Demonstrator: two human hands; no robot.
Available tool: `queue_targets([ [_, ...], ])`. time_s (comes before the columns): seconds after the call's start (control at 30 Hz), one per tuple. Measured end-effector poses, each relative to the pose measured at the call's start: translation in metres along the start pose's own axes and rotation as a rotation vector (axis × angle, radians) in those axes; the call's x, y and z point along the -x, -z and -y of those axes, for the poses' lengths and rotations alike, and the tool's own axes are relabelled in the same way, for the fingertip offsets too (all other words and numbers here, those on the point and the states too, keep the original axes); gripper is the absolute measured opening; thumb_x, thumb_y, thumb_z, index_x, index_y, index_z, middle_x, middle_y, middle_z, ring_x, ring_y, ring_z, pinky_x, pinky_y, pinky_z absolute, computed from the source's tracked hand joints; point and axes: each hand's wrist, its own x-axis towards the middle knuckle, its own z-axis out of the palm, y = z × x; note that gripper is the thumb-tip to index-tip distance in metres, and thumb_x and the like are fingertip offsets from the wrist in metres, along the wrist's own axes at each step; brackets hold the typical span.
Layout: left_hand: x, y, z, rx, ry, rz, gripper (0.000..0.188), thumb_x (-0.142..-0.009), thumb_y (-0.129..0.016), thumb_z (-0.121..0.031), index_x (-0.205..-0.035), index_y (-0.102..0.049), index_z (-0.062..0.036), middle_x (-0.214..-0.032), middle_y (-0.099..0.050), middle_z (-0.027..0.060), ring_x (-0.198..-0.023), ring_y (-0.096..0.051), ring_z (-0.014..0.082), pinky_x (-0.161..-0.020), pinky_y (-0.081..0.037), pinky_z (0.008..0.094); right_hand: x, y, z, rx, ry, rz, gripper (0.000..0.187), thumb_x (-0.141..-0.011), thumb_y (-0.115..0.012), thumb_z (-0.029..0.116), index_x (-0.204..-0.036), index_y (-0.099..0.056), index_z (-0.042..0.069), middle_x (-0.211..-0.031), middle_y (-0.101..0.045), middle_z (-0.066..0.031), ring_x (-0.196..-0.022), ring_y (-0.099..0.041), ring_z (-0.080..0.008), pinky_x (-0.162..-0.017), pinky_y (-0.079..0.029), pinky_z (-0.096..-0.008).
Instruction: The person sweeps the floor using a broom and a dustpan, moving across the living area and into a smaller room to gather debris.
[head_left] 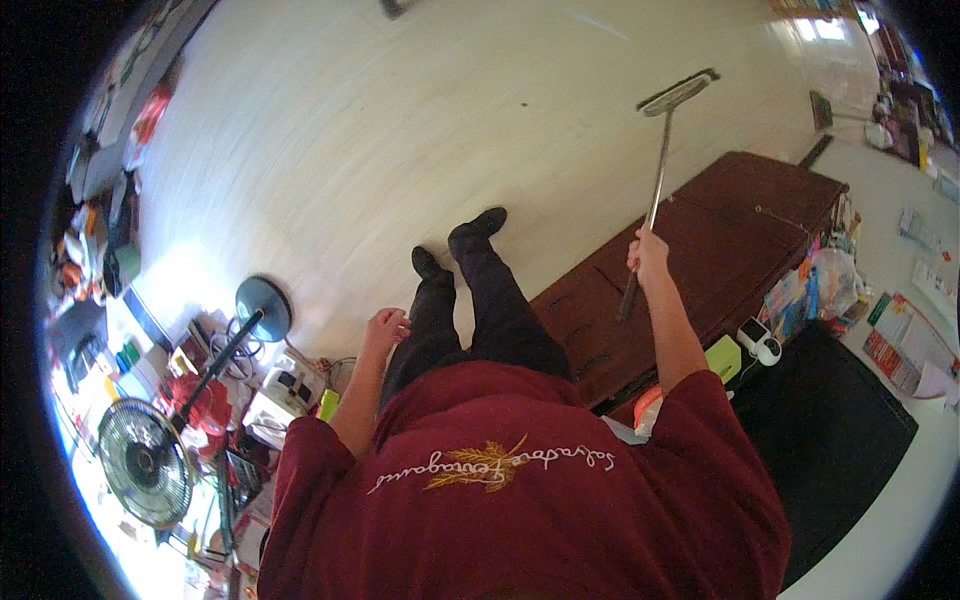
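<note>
My right hand [649, 252] is closed around the metal handle of a push broom [659, 170]. Its wide head, pale with a dark fringe along the far edge, rests on the floor ahead to the right. The grip end of the handle sticks out below my fist, over the dark red-brown cabinet [700, 230]. My left hand [386, 328] hangs beside my left thigh, fingers loosely bent, with nothing visible in it.
A standing fan [147, 462] with a round dark base [264, 308] is at left, among boxes, cables and clutter. A large black screen [825, 430] stands at right, near a small white camera-like device [760, 343]. The pale floor [400, 130] stretches ahead; a small dark speck lies on it.
</note>
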Motion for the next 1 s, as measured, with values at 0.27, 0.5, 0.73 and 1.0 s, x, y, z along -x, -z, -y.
queue_targets([
  [0.27,-0.001,0.094,0.116,0.153,0.017,-0.064,0.026,-0.080,-0.048,-0.024,-0.093,-0.052,-0.0018,-0.075,-0.059,0.0090,-0.054,-0.055,0.0130,-0.046,-0.042,0.0233,0.110,-0.073,-0.082,0.503,0.042,0.301,0.036,-0.083,-0.044,0.035,-0.088,-0.052,0.001,-0.054,-0.042,-0.0015,-0.039,-0.038,-0.0087,-0.034,-0.033,-0.0241],
  [0.5,0.020,0.125,0.228,0.250,0.067,-0.142,0.024,-0.079,-0.050,-0.024,-0.090,-0.051,-0.0021,-0.071,-0.057,0.0086,-0.052,-0.054,0.0144,-0.043,-0.041,0.0243,0.122,-0.168,-0.139,1.050,0.171,0.783,0.040,-0.081,-0.044,0.039,-0.079,-0.051,0.000,-0.052,-0.045,-0.0041,-0.036,-0.043,-0.0110,-0.033,-0.034,-0.0262],
  [0.73,0.059,0.083,0.204,0.329,0.173,-0.188,0.022,-0.079,-0.050,-0.022,-0.088,-0.053,-0.0020,-0.070,-0.057,0.0053,-0.050,-0.052,0.0117,-0.043,-0.039,0.0213,0.096,-0.281,-0.156,1.488,0.456,0.932,0.047,-0.082,-0.042,0.039,-0.061,-0.052,-0.003,-0.049,-0.051,-0.0107,-0.039,-0.050,-0.0207,-0.041,-0.042,-0.0322],
  [1.0,0.043,-0.013,0.122,0.271,0.177,-0.124,0.023,-0.080,-0.049,-0.023,-0.088,-0.054,-0.0019,-0.072,-0.058,0.0052,-0.059,-0.053,0.0104,-0.050,-0.041,0.0213,-0.053,-0.146,-0.069,1.681,0.427,0.557,0.045,-0.076,-0.048,0.043,-0.095,-0.057,0.003,-0.096,-0.056,-0.0200,-0.089,-0.053,-0.0344,-0.076,-0.042,-0.0417],
])
